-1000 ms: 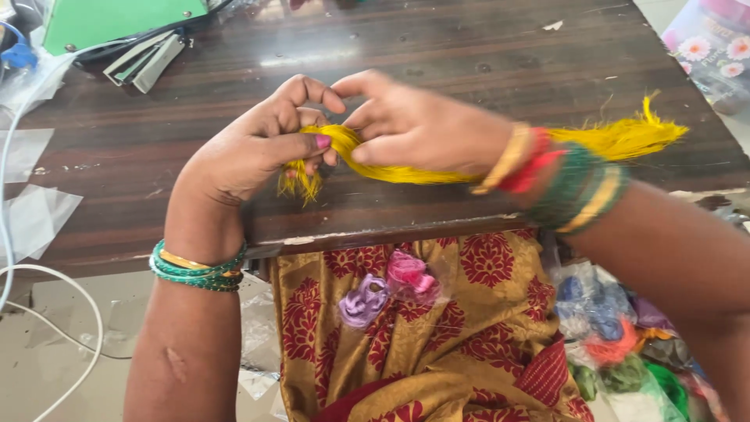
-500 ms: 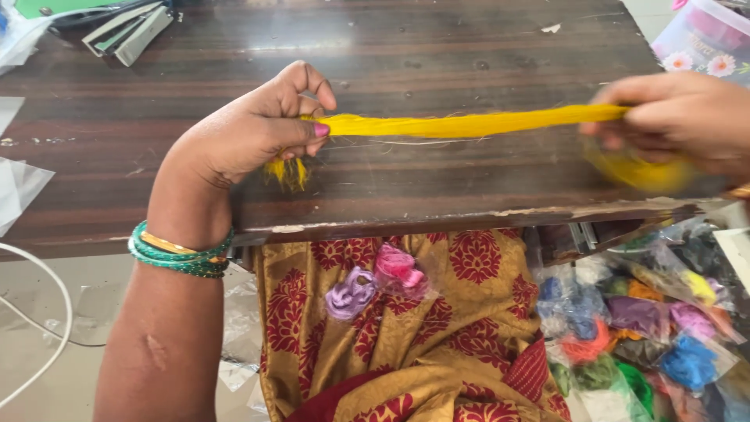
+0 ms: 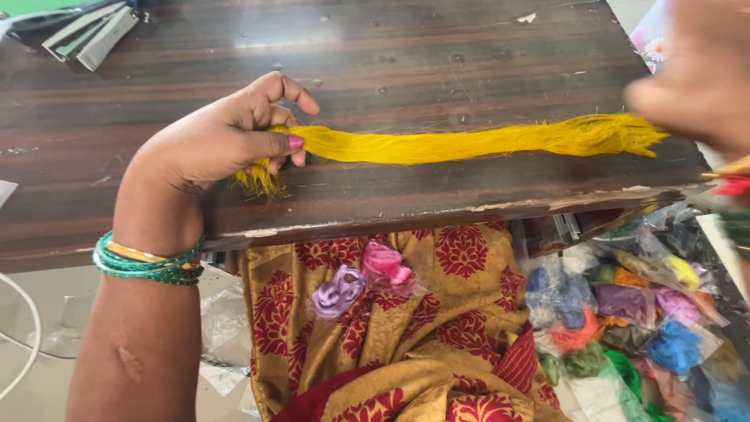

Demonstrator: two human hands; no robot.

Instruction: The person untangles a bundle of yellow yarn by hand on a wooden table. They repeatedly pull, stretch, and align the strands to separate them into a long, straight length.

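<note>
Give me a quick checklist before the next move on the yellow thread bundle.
1. Left hand pinching the yellow thread bundle near its short end: ok.
2. Bundle lying straight along the wooden table: ok.
3. Right hand has a grip on the bundle: not ok; it is blurred, lifted above the far end.
4. Far end strands gathered: not ok, frayed.
5. Bundle clear of the table edge: ok.
6. Pink and purple thread tufts resting on the lap cloth: ok.
</note>
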